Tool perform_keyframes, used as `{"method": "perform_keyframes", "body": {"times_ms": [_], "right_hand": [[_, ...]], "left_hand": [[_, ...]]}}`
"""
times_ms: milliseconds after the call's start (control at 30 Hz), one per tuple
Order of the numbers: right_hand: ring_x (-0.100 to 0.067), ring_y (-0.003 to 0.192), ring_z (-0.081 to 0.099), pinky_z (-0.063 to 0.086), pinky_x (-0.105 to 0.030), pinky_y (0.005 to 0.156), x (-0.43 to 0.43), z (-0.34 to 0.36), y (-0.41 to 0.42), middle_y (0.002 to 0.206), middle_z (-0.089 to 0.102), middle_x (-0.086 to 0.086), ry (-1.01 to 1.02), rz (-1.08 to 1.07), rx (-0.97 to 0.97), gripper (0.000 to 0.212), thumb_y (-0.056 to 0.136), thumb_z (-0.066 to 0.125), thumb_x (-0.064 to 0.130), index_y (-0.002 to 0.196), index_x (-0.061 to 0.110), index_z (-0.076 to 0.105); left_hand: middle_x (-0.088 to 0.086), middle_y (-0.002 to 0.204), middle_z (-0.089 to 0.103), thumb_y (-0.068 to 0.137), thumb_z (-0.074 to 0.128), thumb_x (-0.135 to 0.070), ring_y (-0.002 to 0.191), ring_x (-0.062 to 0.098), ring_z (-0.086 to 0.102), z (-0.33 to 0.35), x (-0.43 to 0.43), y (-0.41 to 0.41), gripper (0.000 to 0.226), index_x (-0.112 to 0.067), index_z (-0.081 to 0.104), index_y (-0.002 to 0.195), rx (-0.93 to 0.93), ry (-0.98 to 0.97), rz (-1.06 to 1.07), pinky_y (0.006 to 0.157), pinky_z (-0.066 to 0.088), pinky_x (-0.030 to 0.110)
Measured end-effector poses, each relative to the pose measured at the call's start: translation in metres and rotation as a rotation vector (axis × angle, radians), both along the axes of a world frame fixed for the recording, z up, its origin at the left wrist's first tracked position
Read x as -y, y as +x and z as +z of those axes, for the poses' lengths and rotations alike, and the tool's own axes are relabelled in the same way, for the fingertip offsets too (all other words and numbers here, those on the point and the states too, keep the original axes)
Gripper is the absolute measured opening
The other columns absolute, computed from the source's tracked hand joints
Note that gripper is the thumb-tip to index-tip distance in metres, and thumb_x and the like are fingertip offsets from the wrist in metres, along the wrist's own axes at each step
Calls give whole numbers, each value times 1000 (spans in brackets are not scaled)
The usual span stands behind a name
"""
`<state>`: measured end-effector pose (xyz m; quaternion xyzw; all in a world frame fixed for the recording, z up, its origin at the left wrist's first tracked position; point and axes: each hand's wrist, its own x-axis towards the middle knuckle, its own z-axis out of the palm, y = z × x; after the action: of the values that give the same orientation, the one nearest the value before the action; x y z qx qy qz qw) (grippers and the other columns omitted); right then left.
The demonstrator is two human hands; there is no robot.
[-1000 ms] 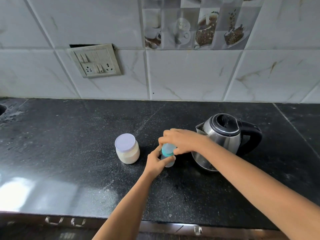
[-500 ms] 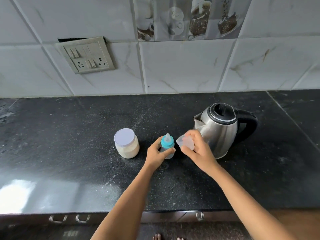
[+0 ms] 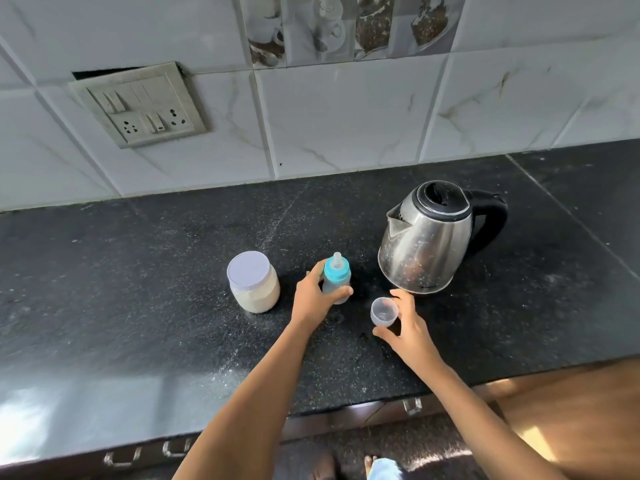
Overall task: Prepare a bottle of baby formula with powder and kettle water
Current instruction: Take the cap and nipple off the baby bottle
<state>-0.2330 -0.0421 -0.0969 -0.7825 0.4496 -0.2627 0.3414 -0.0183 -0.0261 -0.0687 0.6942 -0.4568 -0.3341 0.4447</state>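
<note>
White marble-veined wall tiles (image 3: 346, 116), a band of printed coffee-cup tiles (image 3: 346, 26) along the top, a grey switch-and-socket plate (image 3: 138, 105) set crooked with a dark gap above, black speckled stone countertop (image 3: 138, 289), bright glare (image 3: 24, 420) at its near-left corner, metal drawer handles (image 3: 121, 457) below

Left forearm (image 3: 249, 403) and right forearm (image 3: 485, 410) bare. Toes (image 3: 370, 460) bare too. Light-blue cloth (image 3: 384, 470) beside them.

Shiny steel kettle (image 3: 426, 244), speckled glossy stone counter (image 3: 138, 306)
</note>
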Motion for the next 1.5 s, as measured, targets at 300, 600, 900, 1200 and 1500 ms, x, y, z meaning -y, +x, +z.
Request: {"method": "perform_keyframes", "body": {"times_ms": [300,600,900,1200,1500], "right_hand": [[-9,83,52,48,-20,68,-3,70,59,119,45,-6,-345,-79,-7,67,76,77,38,127,8,47],[-13,84,53,49,-28,68,36,57,112,98,51,-2,-113,-130,-4,54,65,84,36,98,12,49],[-1,87,59,48,-17,72,68,69,90,100,62,12,41,238,34,46,67,84,22,108,20,63],[-2,104,62,51,-30,95,70,66,75,112,64,4,172,94,144,35,86,62,-3,114,18,57],[-4,107,58,47,-23,87,62,75,98,117,61,9,116,302,-13,56,70,81,14,117,26,53]], "left_hand": [[-19,109,62,69,80,-23,102,-1,56,-3,-3,1,60,-32,54,122,18,-24,-17,81,41,13],[-29,101,60,70,80,-17,97,-15,54,-4,-3,3,55,-38,56,116,-42,-12,-9,74,41,4],[-20,103,66,69,80,-21,96,-5,58,-6,0,10,49,-40,59,109,-32,-12,-69,83,44,18],[-28,104,60,69,81,-21,98,-13,54,-5,-2,12,55,-39,55,114,-22,13,-48,78,39,7],[-19,103,68,66,81,-22,98,-5,59,-11,0,12,51,-30,60,112,-21,7,-56,83,43,14]]}}
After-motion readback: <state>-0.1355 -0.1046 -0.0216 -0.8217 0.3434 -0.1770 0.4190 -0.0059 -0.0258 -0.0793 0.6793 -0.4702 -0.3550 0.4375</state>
